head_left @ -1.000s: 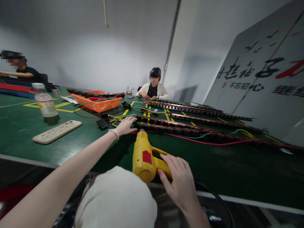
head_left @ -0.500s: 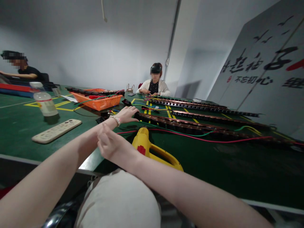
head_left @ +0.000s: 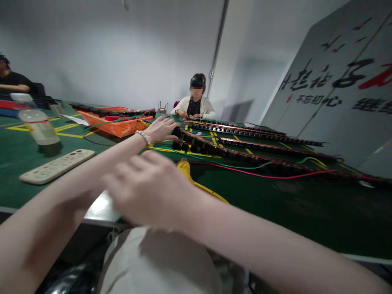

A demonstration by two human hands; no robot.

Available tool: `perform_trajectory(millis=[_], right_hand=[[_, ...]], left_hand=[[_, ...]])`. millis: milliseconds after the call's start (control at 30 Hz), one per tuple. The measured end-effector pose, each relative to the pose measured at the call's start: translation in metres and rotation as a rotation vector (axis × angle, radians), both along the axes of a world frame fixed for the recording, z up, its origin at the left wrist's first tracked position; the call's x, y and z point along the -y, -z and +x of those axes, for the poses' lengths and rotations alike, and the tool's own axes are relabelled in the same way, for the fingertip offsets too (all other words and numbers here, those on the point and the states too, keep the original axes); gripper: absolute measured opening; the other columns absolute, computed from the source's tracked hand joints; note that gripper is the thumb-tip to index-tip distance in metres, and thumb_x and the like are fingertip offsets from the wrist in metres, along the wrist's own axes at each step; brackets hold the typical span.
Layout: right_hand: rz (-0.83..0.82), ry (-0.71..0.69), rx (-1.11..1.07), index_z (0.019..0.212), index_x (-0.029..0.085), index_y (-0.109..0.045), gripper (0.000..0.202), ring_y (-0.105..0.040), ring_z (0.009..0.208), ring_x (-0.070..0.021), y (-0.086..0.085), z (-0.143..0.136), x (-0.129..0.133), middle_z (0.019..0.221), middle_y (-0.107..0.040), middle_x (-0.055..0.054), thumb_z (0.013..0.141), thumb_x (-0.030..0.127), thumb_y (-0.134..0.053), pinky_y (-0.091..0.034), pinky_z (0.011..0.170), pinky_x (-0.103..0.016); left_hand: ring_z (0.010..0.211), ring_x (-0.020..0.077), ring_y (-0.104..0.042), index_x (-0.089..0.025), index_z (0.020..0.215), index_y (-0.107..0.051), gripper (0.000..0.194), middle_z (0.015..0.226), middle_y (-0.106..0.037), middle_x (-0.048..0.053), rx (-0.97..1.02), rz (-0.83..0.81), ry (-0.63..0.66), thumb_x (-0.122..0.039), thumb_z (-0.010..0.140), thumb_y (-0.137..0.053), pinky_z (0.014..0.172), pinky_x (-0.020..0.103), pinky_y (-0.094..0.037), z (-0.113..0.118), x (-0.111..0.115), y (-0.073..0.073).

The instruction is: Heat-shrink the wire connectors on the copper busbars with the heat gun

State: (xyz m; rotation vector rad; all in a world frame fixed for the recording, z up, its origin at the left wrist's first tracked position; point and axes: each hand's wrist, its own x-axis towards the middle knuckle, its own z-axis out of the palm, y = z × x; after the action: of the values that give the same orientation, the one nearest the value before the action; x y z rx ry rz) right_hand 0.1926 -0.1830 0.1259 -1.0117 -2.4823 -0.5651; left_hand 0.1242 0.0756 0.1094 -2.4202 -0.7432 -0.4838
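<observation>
My left hand (head_left: 161, 129) reaches forward with its fingers and thumb closed around the near end of a long dark strip with copper-coloured wires (head_left: 241, 156). A bracelet circles that wrist. Closer to me, my right hand (head_left: 150, 190) is held above the table edge, in front of my left forearm. Its fingers look curled but are smeared by motion, and what they hold, if anything, is hidden. Partly behind the right hand lies a yellow heat gun (head_left: 184, 168). Green wire (head_left: 245, 166) and red wire (head_left: 275, 177) run along the near side of the strip.
More long strips (head_left: 239, 130) lie farther back on the green table (head_left: 306, 220). To the left are an orange basket (head_left: 119, 127) holding dark parts, a plastic bottle (head_left: 39, 126) and a beige power strip (head_left: 58, 166). One person (head_left: 196, 104) sits opposite, another (head_left: 14, 83) far left.
The view has turned slightly right. My right hand has come nearer the camera and now covers more of the heat gun. The strip's end in my left hand looks shifted and raised.
</observation>
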Motion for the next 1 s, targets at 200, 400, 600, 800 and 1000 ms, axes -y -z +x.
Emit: perform_trajectory(millis=[200,400,600,800,1000], right_hand=[[-0.419,0.251,-0.071,0.093,0.017,-0.062,0.024,-0.058,0.088,-0.0102,0.041,0.087,-0.119,0.095,-0.063,-0.001,0.093,0.03,-0.042,-0.045,0.08,-0.026],[-0.503,0.6,-0.118,0.115,0.017,-0.052,0.035,-0.056,0.099,-0.0172,0.09,0.145,-0.171,0.116,-0.054,-0.007,0.087,0.039,-0.052,-0.048,0.084,-0.039],[-0.58,0.688,-0.098,0.112,0.017,-0.054,0.034,-0.057,0.095,-0.0158,0.091,0.162,-0.169,0.111,-0.056,-0.006,0.087,0.039,-0.053,-0.049,0.081,-0.037],[-0.459,0.567,-0.119,0.11,0.017,-0.055,0.031,-0.056,0.096,-0.0156,0.083,0.172,-0.141,0.111,-0.057,-0.006,0.088,0.039,-0.05,-0.048,0.084,-0.038],[-0.41,0.619,-0.111,0.105,0.017,-0.057,0.027,-0.056,0.096,-0.0155,0.088,0.182,-0.119,0.107,-0.058,-0.005,0.088,0.037,-0.052,-0.048,0.083,-0.037]], left_hand=[[0.114,0.0287,-0.046,-0.01,0.123,-0.047,0.059,0.122,-0.05,0.015,-0.036,0.048,0.024,-0.058,0.088,-0.037,0.096,0.039,-0.023,0.002,0.007,-0.032],[0.114,0.027,-0.046,-0.012,0.121,-0.048,0.059,0.122,-0.053,0.014,-0.072,0.043,0.022,-0.06,0.087,-0.038,0.097,0.038,-0.021,0.003,-0.002,-0.028],[0.106,0.0251,-0.052,-0.012,0.117,-0.051,0.057,0.11,-0.058,0.012,-0.072,0.053,-0.024,-0.059,0.088,-0.035,0.093,0.036,-0.024,0.002,-0.001,-0.01],[0.095,0.0247,-0.056,-0.013,0.114,-0.053,0.049,0.104,-0.061,0.012,-0.09,0.026,-0.115,-0.052,0.085,-0.049,0.083,0.034,-0.03,0.006,0.0,0.021],[0.096,0.0243,-0.054,-0.013,0.111,-0.054,0.041,0.107,-0.057,0.013,-0.082,0.007,-0.094,-0.043,0.082,-0.058,0.079,0.032,-0.034,0.006,0.012,0.058]])
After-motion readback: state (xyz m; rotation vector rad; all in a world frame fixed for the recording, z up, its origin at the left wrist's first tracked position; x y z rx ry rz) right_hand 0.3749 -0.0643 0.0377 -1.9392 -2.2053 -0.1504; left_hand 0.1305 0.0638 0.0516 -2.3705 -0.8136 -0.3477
